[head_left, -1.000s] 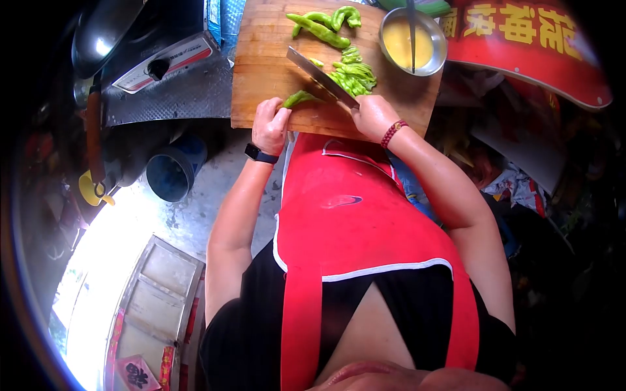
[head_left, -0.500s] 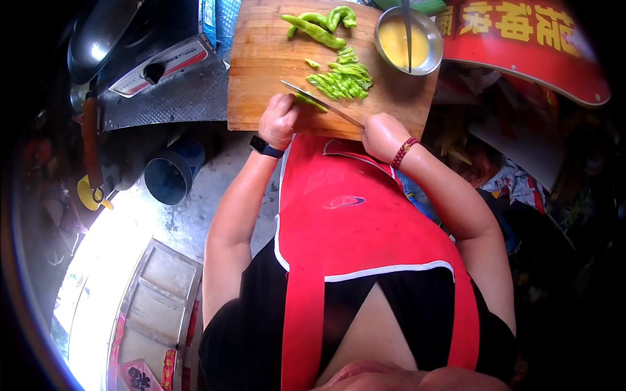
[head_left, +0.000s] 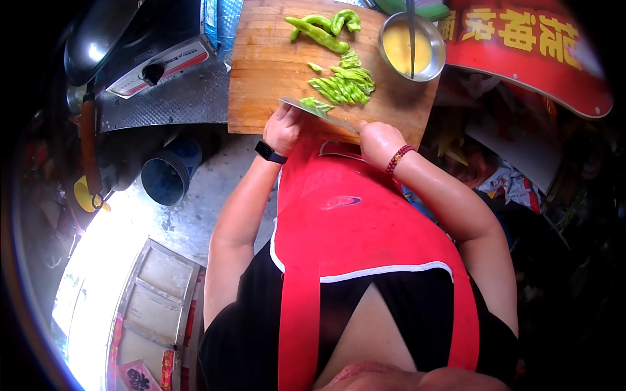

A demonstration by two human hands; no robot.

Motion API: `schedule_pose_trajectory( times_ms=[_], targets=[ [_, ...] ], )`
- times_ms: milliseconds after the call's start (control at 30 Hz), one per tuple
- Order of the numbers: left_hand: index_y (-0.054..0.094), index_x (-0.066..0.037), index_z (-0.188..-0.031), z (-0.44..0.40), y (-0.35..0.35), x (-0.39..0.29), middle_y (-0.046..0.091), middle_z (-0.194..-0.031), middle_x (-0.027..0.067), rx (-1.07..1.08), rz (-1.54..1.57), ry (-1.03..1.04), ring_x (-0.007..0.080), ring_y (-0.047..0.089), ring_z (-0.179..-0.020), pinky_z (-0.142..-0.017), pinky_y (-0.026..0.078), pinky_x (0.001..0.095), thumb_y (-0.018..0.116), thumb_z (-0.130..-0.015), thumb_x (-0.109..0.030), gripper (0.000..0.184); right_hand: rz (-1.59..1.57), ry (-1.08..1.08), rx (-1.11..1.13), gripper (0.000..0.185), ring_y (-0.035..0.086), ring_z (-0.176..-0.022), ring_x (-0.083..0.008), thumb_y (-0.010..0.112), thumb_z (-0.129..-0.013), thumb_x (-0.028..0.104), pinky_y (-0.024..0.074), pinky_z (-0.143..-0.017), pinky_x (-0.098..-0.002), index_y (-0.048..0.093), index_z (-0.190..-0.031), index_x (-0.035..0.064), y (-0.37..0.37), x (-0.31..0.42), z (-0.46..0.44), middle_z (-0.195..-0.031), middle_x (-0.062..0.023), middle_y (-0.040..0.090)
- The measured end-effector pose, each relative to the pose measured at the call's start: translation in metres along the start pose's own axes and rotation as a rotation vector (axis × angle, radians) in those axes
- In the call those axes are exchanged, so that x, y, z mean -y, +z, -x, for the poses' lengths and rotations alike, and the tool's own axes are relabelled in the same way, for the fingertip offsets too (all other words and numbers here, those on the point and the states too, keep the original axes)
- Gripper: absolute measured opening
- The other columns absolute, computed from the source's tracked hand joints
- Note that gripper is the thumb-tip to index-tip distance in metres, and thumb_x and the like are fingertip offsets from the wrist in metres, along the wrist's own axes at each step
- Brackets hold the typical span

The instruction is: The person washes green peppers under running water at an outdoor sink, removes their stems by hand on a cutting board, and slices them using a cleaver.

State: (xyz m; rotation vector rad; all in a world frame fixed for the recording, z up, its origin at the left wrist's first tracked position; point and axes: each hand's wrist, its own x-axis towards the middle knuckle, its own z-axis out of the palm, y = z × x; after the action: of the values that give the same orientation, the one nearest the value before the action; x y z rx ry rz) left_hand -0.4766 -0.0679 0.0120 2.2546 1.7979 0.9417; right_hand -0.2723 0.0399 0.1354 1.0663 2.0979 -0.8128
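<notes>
My right hand (head_left: 383,144) is closed around the handle of a kitchen knife (head_left: 336,122) at the near edge of the wooden cutting board (head_left: 261,58). The blade slants up and left, its tip beside my left hand (head_left: 283,128). The left fingers are curled on the board's near edge; what they press on is hidden. Freshly cut green pepper slices (head_left: 317,105) lie against the far side of the blade. Beyond them sits a pile of sliced green pepper (head_left: 345,86), with a small loose piece (head_left: 315,67) to its left. Several whole green peppers (head_left: 319,34) rest at the back.
A metal bowl (head_left: 441,62) of yellow liquid, a utensil standing in it, is on the board's right. Behind it lies a green vegetable (head_left: 417,9). Left are a stove (head_left: 160,98) and a wok (head_left: 98,45). A red sign (head_left: 521,58) stands right, a blue bucket (head_left: 166,179) below left.
The blade has shifted slightly toward me and turned so more of its face shows. More cut pepper appears against its far side. The whole view has moved a little.
</notes>
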Motion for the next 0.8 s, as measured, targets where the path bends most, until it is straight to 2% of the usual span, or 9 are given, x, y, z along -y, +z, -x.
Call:
schedule_pose_trajectory(
  times_ms=[100, 200, 267, 333, 467, 533, 633, 800],
  targets=[
    [0.065, -0.001, -0.079, 0.002, 0.0, 0.002, 0.06, -0.106, 0.0128, 0.019, -0.008, -0.004, 0.0307, 0.058, -0.104, -0.086, 0.051, 0.0371, 0.059, -0.062, -0.007, 0.02, -0.001, -0.044, -0.022, 0.018, 0.065, -0.085, -0.0383, 0.052, -0.078, 0.005, 0.0523, -0.074, -0.0465, 0.065, -0.09, 0.0, 0.004, 0.012, -0.025, -0.091, -0.0241, 0.066],
    [0.063, 0.0, -0.078, -0.001, -0.006, -0.003, 0.06, -0.107, 0.0134, 0.032, -0.043, 0.023, 0.0304, 0.057, -0.104, -0.086, 0.052, 0.037, 0.058, -0.063, -0.006, 0.017, -0.114, -0.119, -0.148, 0.017, 0.064, -0.083, -0.0398, 0.053, -0.079, 0.007, 0.0515, -0.074, -0.0471, 0.067, -0.086, -0.0003, 0.003, 0.017, -0.045, -0.088, -0.026, 0.065],
    [0.061, 0.001, -0.078, 0.001, -0.011, -0.006, 0.059, -0.108, 0.0137, 0.03, -0.045, 0.05, 0.0302, 0.057, -0.103, -0.085, 0.052, 0.0368, 0.057, -0.064, -0.006, 0.016, -0.38, -0.121, -0.206, 0.018, 0.063, -0.081, -0.0426, 0.053, -0.08, 0.011, 0.0505, -0.074, -0.0475, 0.067, -0.079, -0.0011, 0.003, 0.005, -0.049, -0.082, -0.0271, 0.063],
    [0.06, 0.001, -0.078, 0.001, -0.013, -0.004, 0.059, -0.108, 0.0139, 0.004, -0.036, 0.061, 0.0301, 0.057, -0.103, -0.084, 0.052, 0.0366, 0.057, -0.065, -0.005, 0.015, -0.244, -0.109, -0.206, 0.019, 0.063, -0.082, -0.0424, 0.052, -0.08, 0.011, 0.0504, -0.074, -0.0474, 0.068, -0.081, 0.0, -0.009, 0.001, -0.04, -0.085, -0.0264, 0.064],
    [0.063, 0.0, -0.08, 0.01, -0.002, 0.001, 0.061, -0.111, 0.0132, 0.002, 0.035, 0.013, 0.0317, 0.059, -0.101, -0.084, 0.052, 0.0378, 0.059, -0.067, -0.004, 0.014, -0.032, -0.111, -0.048, 0.019, 0.064, -0.085, -0.0404, 0.053, -0.078, 0.008, 0.0515, -0.075, -0.0456, 0.069, -0.085, -0.0009, -0.026, 0.004, -0.021, -0.089, -0.0257, 0.065],
    [0.063, -0.002, -0.076, 0.011, -0.003, 0.002, 0.061, -0.111, 0.013, 0.013, 0.018, 0.053, 0.0317, 0.059, -0.102, -0.083, 0.053, 0.0378, 0.06, -0.065, -0.005, 0.012, 0.049, -0.105, 0.052, 0.019, 0.064, -0.086, -0.0392, 0.054, -0.077, 0.006, 0.052, -0.076, -0.0447, 0.069, -0.086, -0.0015, -0.028, 0.006, -0.023, -0.09, -0.025, 0.065],
    [0.062, -0.002, -0.073, 0.01, -0.001, 0.003, 0.061, -0.11, 0.0124, 0.011, -0.012, 0.072, 0.0308, 0.058, -0.103, -0.082, 0.053, 0.0373, 0.059, -0.064, -0.007, 0.011, 0.01, -0.094, 0.065, 0.019, 0.065, -0.087, -0.0383, 0.055, -0.074, 0.004, 0.0525, -0.076, -0.0442, 0.069, -0.086, -0.0021, -0.027, 0.017, -0.03, -0.09, -0.0247, 0.066],
    [0.062, -0.002, -0.074, 0.01, -0.004, 0.003, 0.059, -0.109, 0.0118, 0.032, -0.013, 0.078, 0.0287, 0.057, -0.105, -0.084, 0.053, 0.0356, 0.057, -0.065, -0.009, 0.012, -0.112, -0.163, -0.081, 0.018, 0.065, -0.085, -0.0397, 0.055, -0.074, 0.006, 0.0521, -0.075, -0.045, 0.069, -0.082, -0.0012, 0.004, 0.037, -0.066, -0.088, -0.0262, 0.065]
  ],
)
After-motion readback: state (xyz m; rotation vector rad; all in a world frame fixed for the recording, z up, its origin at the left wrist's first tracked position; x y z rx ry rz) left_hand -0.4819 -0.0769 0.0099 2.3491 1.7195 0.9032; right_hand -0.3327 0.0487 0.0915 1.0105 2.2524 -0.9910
